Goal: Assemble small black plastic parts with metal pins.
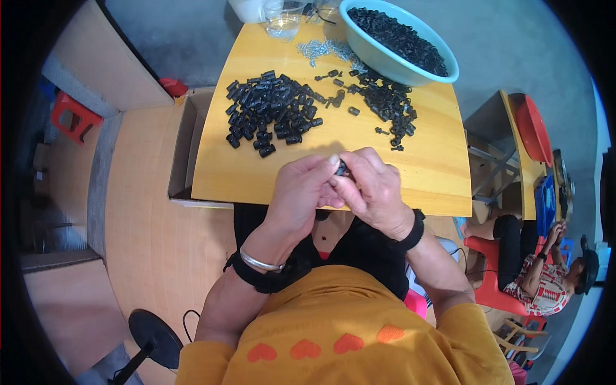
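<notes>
Above the near edge of the wooden table (423, 192), my two hands meet fingertip to fingertip. Between them is a small black part (342, 169), mostly hidden by the fingers. My left hand (303, 186) pinches it from the left, its thumb pressed on top. From the other side my right hand (375, 189) closes round it with bent fingers. Beyond my left hand lies a heap of short black cylindrical parts (271, 106). A second heap of smaller black stemmed pieces (388, 106) spreads beyond my right hand, with a few loose ones between the heaps.
A light blue basin (378, 59) full of small black pieces stands at the far right corner. Silver screw-like pieces (316, 50) lie beside it, near a clear plastic cup (282, 25). Another person (545, 279) sits at a table on the right. An open cardboard box (186, 151) adjoins the table's left.
</notes>
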### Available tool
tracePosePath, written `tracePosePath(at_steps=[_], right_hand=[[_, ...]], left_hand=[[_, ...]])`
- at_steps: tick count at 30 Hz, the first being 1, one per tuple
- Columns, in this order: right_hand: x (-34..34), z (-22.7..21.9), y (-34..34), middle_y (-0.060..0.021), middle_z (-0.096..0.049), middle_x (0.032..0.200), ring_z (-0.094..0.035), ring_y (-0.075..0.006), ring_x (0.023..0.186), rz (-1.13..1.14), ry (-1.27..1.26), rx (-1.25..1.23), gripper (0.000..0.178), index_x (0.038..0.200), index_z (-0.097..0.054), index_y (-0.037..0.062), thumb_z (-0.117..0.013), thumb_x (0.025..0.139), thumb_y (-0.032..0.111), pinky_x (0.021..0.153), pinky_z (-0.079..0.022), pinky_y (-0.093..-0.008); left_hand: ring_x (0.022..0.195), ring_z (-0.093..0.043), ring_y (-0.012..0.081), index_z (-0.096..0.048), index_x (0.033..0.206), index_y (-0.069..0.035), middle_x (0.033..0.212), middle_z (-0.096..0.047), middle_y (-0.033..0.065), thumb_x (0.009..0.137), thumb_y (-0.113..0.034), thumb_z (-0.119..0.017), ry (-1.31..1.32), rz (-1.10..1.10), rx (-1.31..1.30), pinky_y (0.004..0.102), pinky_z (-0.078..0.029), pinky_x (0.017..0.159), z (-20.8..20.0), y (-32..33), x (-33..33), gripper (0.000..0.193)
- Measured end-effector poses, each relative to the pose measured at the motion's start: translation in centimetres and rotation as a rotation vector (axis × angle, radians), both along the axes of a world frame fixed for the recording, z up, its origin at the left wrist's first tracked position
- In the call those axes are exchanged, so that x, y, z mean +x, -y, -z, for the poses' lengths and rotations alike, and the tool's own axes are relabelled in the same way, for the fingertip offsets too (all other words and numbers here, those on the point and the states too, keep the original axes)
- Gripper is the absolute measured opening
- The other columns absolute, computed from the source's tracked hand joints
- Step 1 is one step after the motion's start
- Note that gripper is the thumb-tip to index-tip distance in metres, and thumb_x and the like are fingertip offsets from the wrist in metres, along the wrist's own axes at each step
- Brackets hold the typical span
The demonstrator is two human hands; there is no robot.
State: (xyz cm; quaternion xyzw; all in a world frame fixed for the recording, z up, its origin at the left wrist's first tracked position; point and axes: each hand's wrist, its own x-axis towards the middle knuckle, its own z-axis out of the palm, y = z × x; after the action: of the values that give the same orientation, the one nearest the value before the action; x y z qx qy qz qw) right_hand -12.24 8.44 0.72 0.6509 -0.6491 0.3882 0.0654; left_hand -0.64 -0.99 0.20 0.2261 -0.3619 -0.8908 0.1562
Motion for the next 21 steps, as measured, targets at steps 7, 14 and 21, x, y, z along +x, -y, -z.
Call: tracePosePath(at_steps=[7,14,21], right_hand=[[0.3,-0.1,-0.9,-0.0141,-0.055,0.084,-0.057,-0.0293,0.066,0.068,0.283,0.192,0.036,0.107,-0.054,-0.0002,-0.064,0.078,0.018,0.061,-0.048,-0.0352],[-7.4,-0.1,-3.0,-0.0147,-0.059,0.077,-0.058,-0.0310,0.070,0.314,0.085,0.257,0.010,0.084,-0.062,0.0023,-0.059,0.077,0.009,0.062,-0.047,-0.0372],[-12.7,-0.2,-1.4,-0.0141,-0.058,0.078,-0.057,-0.0327,0.074,0.443,-0.050,0.422,0.009,0.081,-0.063,0.0057,-0.056,0.076,0.008,0.066,-0.046,-0.0416]], left_hand=[[0.053,-0.055,0.0089,-0.061,0.076,-0.004,0.062,-0.058,0.0032,0.085,-0.016,-0.058,0.269,-0.156,-0.325,0.0195,-0.043,0.047,0.2,2.1,-0.2,0.016],[0.051,-0.052,0.0097,-0.059,0.080,-0.003,0.062,-0.057,0.0030,0.083,-0.016,-0.059,0.551,-0.356,-1.158,0.0230,-0.042,0.047,-0.2,11.3,-1.5,0.014],[0.073,-0.060,0.0278,-0.061,0.083,-0.005,0.075,-0.063,0.0127,0.082,-0.025,-0.058,0.997,-0.249,-1.590,0.0377,-0.045,0.068,-1.0,14.2,-3.7,0.021]])
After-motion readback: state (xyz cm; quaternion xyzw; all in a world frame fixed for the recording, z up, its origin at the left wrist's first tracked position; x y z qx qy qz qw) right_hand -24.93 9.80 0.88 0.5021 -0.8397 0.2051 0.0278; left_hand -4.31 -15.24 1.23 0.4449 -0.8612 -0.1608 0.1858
